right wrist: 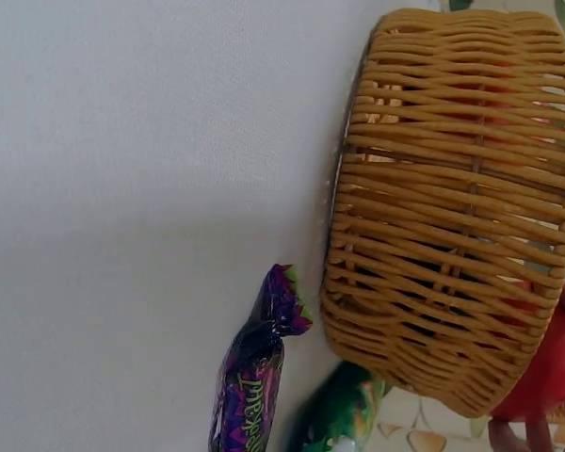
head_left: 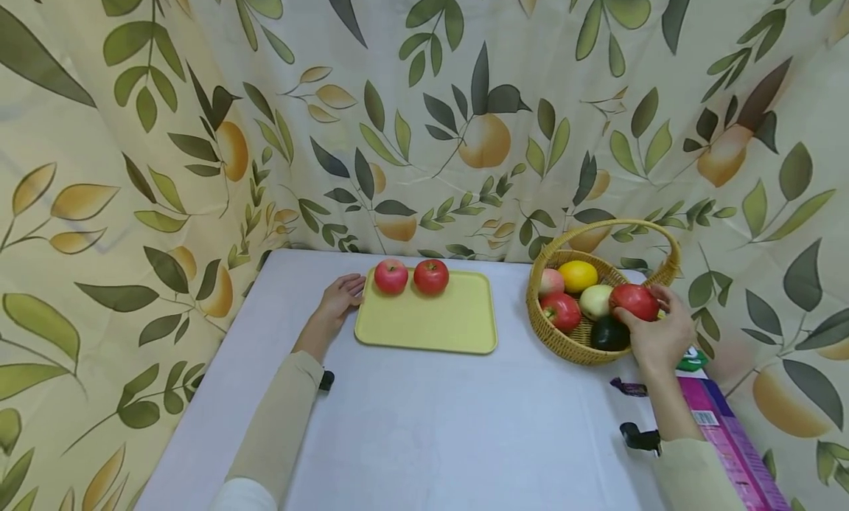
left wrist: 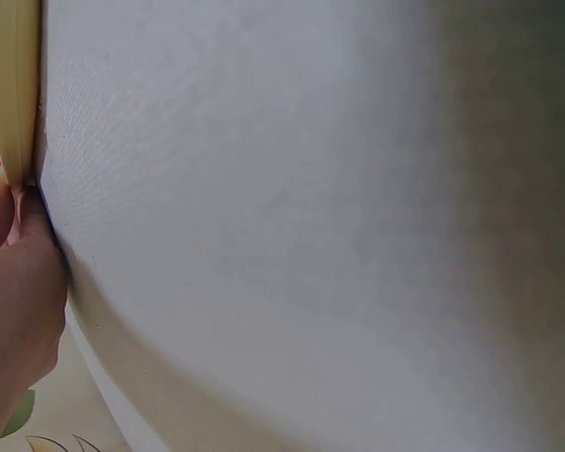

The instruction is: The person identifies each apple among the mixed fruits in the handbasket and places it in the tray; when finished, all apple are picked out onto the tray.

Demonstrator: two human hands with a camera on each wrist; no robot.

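Observation:
My right hand [head_left: 663,334] holds a red apple [head_left: 634,302] at the right rim of the wicker basket [head_left: 564,346], its fingers and thumb around the fruit. Inside the basket lie another red apple [head_left: 560,312], a pinkish fruit [head_left: 550,282], a lemon [head_left: 578,276], a pale green fruit [head_left: 595,302] and a dark avocado [head_left: 609,333]. My left hand [head_left: 337,301] pinches the left edge of a yellow tray [head_left: 424,327]; the left wrist view shows thumb and finger at its rim [left wrist: 14,94]. Two red apples [head_left: 391,276] sit at the tray's back left.
A purple-wrapped candy [right wrist: 250,386] lies in front of the basket, beside a green package [right wrist: 344,410]. Along the table's right edge is a pink and purple box [head_left: 726,437]. A patterned curtain [head_left: 424,127] hangs behind the white table [head_left: 464,430]. The basket's handle [head_left: 613,223] arches upward.

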